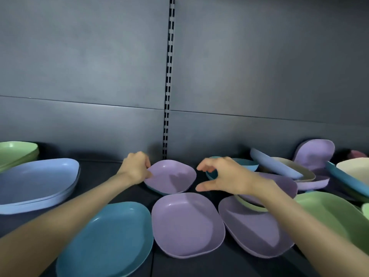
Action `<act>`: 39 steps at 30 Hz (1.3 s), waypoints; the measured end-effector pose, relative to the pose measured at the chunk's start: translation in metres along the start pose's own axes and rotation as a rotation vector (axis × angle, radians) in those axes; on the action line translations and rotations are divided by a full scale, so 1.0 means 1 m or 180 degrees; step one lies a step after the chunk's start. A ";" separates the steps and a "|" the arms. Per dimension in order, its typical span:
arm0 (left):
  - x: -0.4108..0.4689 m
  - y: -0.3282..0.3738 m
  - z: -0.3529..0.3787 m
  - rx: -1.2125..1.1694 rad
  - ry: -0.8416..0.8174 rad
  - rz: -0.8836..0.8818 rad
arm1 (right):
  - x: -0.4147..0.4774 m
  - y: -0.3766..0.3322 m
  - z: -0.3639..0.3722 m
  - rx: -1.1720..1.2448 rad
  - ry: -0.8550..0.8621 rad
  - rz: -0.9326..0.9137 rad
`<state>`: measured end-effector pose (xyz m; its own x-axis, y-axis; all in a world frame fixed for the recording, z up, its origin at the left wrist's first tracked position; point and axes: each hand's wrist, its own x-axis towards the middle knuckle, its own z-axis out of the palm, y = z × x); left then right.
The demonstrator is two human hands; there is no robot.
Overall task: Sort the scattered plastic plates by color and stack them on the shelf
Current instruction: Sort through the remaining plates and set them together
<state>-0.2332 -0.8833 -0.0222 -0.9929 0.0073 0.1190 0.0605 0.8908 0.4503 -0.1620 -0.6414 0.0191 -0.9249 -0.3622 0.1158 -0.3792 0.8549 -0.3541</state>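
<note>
The dark shelf (103, 170) is running across the lower half of the view, backed by a grey panel (79, 66) with a slotted upright (168, 76) down its middle. On the left a stack of pale blue plates (36, 180) is sitting, with a stack of green plates (16, 152) behind it at the edge. A single teal plate (107, 236) is lying at the front under the left forearm, and a green plate (329, 214) is lying at the far right. Two purple plates, one (187, 222) in the front middle and one (253, 230) just right of it, are resting side by side. Behind them to the right, a jumble of mixed plates (299, 166) is leaning and overlapping.

Between the two hands a small purple plate (171, 176) is sitting near the upright, seemingly on top of a teal one. The left hand (135, 167) is pinching its left rim, fingers curled over the edge. The right hand (225, 176) is hovering just beside its right rim, thumb and curved fingers spread in a C, holding nothing and apparently not touching it.
</note>
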 end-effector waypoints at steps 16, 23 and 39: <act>-0.005 -0.015 -0.031 -0.0835 0.0927 0.0314 | 0.008 -0.022 0.017 -0.0118 -0.1032 0.0248; -0.018 -0.015 -0.046 -0.1236 0.0975 0.0342 | 0.009 -0.016 0.016 0.0187 -0.0638 0.0147; -0.047 -0.003 -0.054 -0.1687 0.1210 0.0739 | 0.005 -0.011 -0.021 0.0479 0.1406 0.0264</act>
<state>-0.1809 -0.9109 0.0185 -0.8491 -0.0750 0.5230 0.4052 0.5426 0.7358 -0.1633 -0.6444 0.0431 -0.8881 -0.0746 0.4536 -0.3253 0.7991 -0.5055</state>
